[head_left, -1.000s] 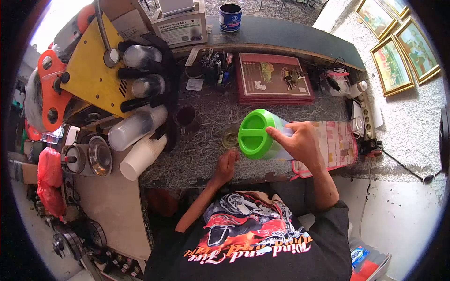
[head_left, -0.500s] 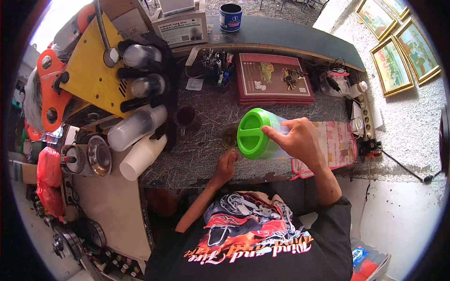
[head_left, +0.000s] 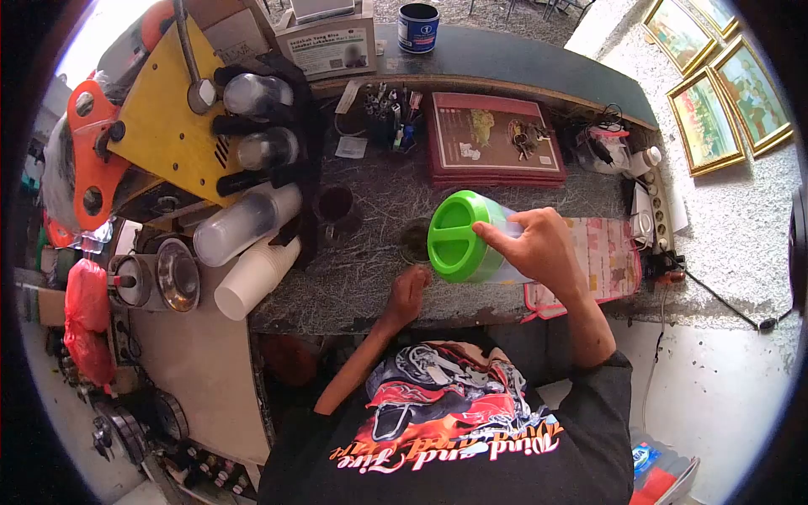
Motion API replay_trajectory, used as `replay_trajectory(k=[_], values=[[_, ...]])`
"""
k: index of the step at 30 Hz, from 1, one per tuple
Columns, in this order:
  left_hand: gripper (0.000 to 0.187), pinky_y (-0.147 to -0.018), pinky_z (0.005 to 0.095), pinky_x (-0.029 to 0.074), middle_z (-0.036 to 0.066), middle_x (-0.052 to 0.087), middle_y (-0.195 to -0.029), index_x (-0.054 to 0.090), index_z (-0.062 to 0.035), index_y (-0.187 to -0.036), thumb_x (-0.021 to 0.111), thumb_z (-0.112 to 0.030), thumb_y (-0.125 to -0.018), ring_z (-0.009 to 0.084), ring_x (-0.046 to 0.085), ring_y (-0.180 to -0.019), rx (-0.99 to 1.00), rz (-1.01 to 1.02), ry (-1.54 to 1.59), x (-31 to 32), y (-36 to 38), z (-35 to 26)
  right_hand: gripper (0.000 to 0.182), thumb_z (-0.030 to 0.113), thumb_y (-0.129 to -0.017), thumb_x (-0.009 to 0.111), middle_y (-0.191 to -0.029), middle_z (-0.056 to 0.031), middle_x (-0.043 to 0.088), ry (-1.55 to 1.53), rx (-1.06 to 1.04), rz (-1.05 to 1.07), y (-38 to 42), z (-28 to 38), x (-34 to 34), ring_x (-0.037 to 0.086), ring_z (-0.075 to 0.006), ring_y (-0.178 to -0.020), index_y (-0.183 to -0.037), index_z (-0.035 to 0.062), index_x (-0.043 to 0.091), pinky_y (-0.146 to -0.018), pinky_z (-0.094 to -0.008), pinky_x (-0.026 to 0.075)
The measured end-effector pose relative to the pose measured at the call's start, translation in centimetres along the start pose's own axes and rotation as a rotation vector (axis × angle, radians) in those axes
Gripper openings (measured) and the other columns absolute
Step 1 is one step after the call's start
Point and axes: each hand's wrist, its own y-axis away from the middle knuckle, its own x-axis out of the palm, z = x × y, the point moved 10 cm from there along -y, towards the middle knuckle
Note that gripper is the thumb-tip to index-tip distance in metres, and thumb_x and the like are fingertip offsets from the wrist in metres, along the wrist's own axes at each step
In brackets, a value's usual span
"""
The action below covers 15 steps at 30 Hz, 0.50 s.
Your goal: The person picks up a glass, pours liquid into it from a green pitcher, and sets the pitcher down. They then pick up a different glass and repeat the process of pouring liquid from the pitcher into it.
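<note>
My right hand (head_left: pixel 543 252) is wrapped round a clear plastic pitcher (head_left: pixel 502 269) with a bright green lid (head_left: pixel 455 236). The pitcher is tilted, its lid end to the left, over the counter. Just left of the lid is a small glass (head_left: pixel 413 241), partly hidden by the pitcher. My left hand (head_left: pixel 408 295) is closed at the near side of this glass, apparently gripping it; the exact hold is hard to make out. Farther left on the counter sits a dark cup (head_left: pixel 334 204). Whether liquid runs from the pitcher cannot be seen.
Stacked plastic cups (head_left: pixel 247 225) and paper cups (head_left: pixel 257 278) lie at the left beside a yellow machine (head_left: pixel 172 118). Dark red menus (head_left: pixel 497 139) with keys on top lie at the back. A patterned cloth (head_left: pixel 602 261) is at right. A blue can (head_left: pixel 418 32) stands on the ledge.
Both hands, the pitcher and the glass hold nearly the same places. The view has shifted slightly, and the pitcher's lid sits marginally higher in it.
</note>
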Motion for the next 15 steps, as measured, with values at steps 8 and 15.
replay_trajectory(k=[8, 15], values=[[0.032, -0.064, 0.0380, 0.042, 0.012, 0.049, -0.072, 0.051, -0.0005, -0.084, 0.038, -0.020, -0.107, 0.0277, 0.050, -0.066, 0.041, -0.023, -0.014, -0.2, 0.1, 0.2, 0.056, 0.056, -0.084, 0.069, -0.054, -0.0188, 0.061, 0.024, 0.006, 0.018, -0.3, 0.5, -0.2, 0.067, -0.0352, -0.055, -0.068, 0.0014, 0.074, -0.056, -0.0426, 0.052], [0.034, -0.065, 0.0364, 0.042, 0.010, 0.050, -0.073, 0.052, -0.0005, -0.085, 0.037, -0.022, -0.107, 0.0232, 0.050, -0.068, 0.003, 0.008, 0.008, 0.0, 0.2, 1.0, 0.053, 0.050, -0.086, 0.071, -0.059, -0.0185, 0.066, 0.065, 0.017, 0.112, -0.7, 0.3, 0.4, 0.070, -0.0277, -0.056, -0.081, -0.0023, 0.076, -0.054, -0.0362, 0.053]])
